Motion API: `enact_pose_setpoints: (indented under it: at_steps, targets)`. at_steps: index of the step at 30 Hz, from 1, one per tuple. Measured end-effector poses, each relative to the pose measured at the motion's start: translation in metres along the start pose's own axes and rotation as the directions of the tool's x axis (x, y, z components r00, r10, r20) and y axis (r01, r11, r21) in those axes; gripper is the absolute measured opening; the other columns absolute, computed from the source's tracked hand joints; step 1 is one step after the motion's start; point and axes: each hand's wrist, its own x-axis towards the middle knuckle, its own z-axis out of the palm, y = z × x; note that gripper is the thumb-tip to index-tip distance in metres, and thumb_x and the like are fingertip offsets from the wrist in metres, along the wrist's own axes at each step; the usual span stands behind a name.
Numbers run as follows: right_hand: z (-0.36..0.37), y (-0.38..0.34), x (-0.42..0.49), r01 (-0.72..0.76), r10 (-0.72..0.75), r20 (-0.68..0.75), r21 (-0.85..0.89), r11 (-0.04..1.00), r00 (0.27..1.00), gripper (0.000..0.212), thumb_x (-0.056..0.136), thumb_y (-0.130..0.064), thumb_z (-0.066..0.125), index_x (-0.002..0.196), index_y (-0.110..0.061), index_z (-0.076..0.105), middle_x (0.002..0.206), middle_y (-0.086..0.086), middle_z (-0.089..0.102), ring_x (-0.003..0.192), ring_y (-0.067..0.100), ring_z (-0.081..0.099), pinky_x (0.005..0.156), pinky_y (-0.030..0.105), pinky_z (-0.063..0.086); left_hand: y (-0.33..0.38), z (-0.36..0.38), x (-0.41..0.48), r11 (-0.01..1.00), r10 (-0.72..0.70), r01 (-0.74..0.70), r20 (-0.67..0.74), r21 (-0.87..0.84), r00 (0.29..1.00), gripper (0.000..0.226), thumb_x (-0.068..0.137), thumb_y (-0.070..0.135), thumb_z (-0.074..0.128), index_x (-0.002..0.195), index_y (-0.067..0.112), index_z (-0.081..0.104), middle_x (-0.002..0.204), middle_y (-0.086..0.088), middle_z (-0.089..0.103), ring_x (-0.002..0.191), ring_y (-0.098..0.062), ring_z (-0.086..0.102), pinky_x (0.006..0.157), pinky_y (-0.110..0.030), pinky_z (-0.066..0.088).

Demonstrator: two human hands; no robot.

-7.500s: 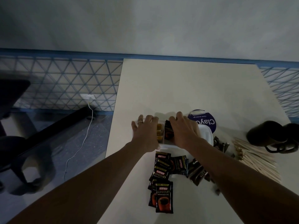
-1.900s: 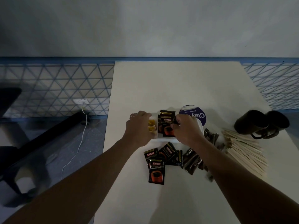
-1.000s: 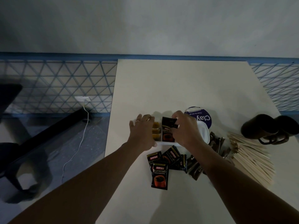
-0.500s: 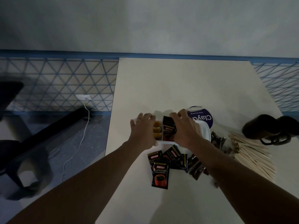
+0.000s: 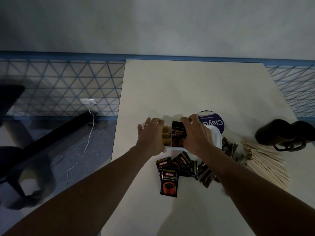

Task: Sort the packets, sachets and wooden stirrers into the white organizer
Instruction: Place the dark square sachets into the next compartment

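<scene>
Here, left hand on white organizer, right hand over upright packets inside.

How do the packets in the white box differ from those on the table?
The boxed packets stand upright, bunched together and gripped by the right hand; the loose packets lie flat, scattered and overlapping, with nothing holding them. Both are black Supremo coffee packets.
</scene>
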Motion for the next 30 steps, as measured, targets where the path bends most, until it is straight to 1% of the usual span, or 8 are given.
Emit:
enact_pose_setpoints:
  at_steps: [4, 8, 12, 16, 20, 23, 26, 30]
  targets:
    - [-0.003, 0.006, -0.013, -0.022, 0.033, -0.091, 0.120, 0.993, 0.995, 0.065, 0.080, -0.026, 0.075, 0.138, -0.021, 0.045, 0.133, 0.007, 0.043, 0.100, 0.025, 0.062, 0.064, 0.029, 0.044, 0.001, -0.004, -0.004, 0.995, -0.003, 0.001, -0.024, -0.101, 1.000, 0.103, 0.063, 0.038, 0.089, 0.148, 0.016, 0.034, 0.152, -0.003, 0.035, 0.144, -0.027, 0.023, 0.113, -0.056, 0.025]
    - [-0.005, 0.012, -0.031, -0.020, 0.055, -0.194, 0.176, 0.984, 0.979, 0.047, 0.084, -0.032, 0.073, 0.126, -0.022, 0.055, 0.133, 0.004, 0.051, 0.095, 0.024, 0.064, 0.064, 0.028, 0.045, 0.005, -0.003, -0.015, 0.955, -0.046, -0.037, -0.269, -0.295, 0.962, 0.075, 0.066, 0.023, 0.088, 0.133, 0.012, 0.056, 0.133, -0.007, 0.054, 0.127, -0.027, 0.046, 0.104, -0.043, 0.041]
    - [-0.002, 0.015, -0.053, -0.009, 0.084, -0.265, 0.273, 0.962, 0.961, 0.022, 0.086, -0.028, 0.071, 0.105, -0.019, 0.064, 0.107, -0.003, 0.062, 0.080, 0.013, 0.060, 0.057, 0.024, 0.046, 0.014, -0.001, -0.031, 0.915, -0.113, -0.057, -0.388, -0.400, 0.915, 0.038, 0.072, 0.023, 0.083, 0.107, 0.017, 0.070, 0.105, -0.001, 0.065, 0.098, -0.018, 0.059, 0.082, -0.031, 0.049]
    - [0.004, 0.016, -0.074, 0.023, 0.072, -0.282, 0.318, 0.948, 0.957, 0.007, 0.087, -0.022, 0.069, 0.081, -0.022, 0.064, 0.081, -0.011, 0.064, 0.063, 0.001, 0.055, 0.049, 0.020, 0.042, 0.022, -0.003, -0.053, 0.843, -0.107, -0.068, -0.291, -0.533, 0.951, 0.009, 0.078, 0.023, 0.079, 0.081, 0.022, 0.070, 0.081, 0.010, 0.071, 0.074, -0.003, 0.065, 0.070, -0.021, 0.051]
    - [0.016, 0.012, -0.096, -0.043, 0.112, -0.170, 0.366, 0.930, 0.979, 0.007, 0.089, -0.027, 0.068, 0.083, -0.023, 0.068, 0.078, -0.009, 0.070, 0.063, 0.003, 0.063, 0.052, 0.021, 0.047, 0.019, 0.009, -0.069, 0.889, -0.027, 0.015, -0.020, -0.457, 0.999, 0.015, 0.079, 0.029, 0.079, 0.083, 0.021, 0.068, 0.082, 0.006, 0.069, 0.078, -0.012, 0.065, 0.075, -0.031, 0.056]
    - [0.027, 0.007, -0.104, -0.180, 0.216, -0.056, 0.377, 0.909, 0.975, 0.020, 0.089, -0.036, 0.068, 0.101, -0.020, 0.069, 0.088, -0.004, 0.073, 0.074, 0.011, 0.067, 0.063, 0.026, 0.052, 0.016, 0.027, -0.076, 0.945, -0.103, 0.148, 0.163, -0.293, 0.981, 0.050, 0.073, 0.036, 0.083, 0.110, 0.014, 0.059, 0.106, 0.000, 0.064, 0.096, -0.021, 0.063, 0.080, -0.034, 0.054]
    - [0.034, 0.001, -0.107, -0.281, 0.296, 0.012, 0.358, 0.891, 0.955, 0.041, 0.091, -0.046, 0.064, 0.119, -0.016, 0.063, 0.102, 0.000, 0.070, 0.088, 0.016, 0.065, 0.068, 0.029, 0.048, 0.015, 0.048, -0.082, 0.941, -0.232, 0.275, 0.217, -0.198, 0.948, 0.085, 0.063, 0.042, 0.088, 0.127, 0.013, 0.040, 0.122, -0.007, 0.050, 0.111, -0.027, 0.057, 0.087, -0.038, 0.052]
    - [0.043, -0.006, -0.105, -0.333, 0.346, 0.034, 0.378, 0.864, 0.938, 0.044, 0.090, -0.045, 0.064, 0.123, -0.016, 0.060, 0.114, 0.001, 0.065, 0.100, 0.021, 0.063, 0.071, 0.030, 0.044, 0.019, 0.071, -0.092, 0.897, -0.318, 0.358, 0.185, -0.258, 0.930, 0.092, 0.062, 0.040, 0.089, 0.133, 0.018, 0.034, 0.123, -0.006, 0.042, 0.118, -0.027, 0.052, 0.094, -0.043, 0.051]
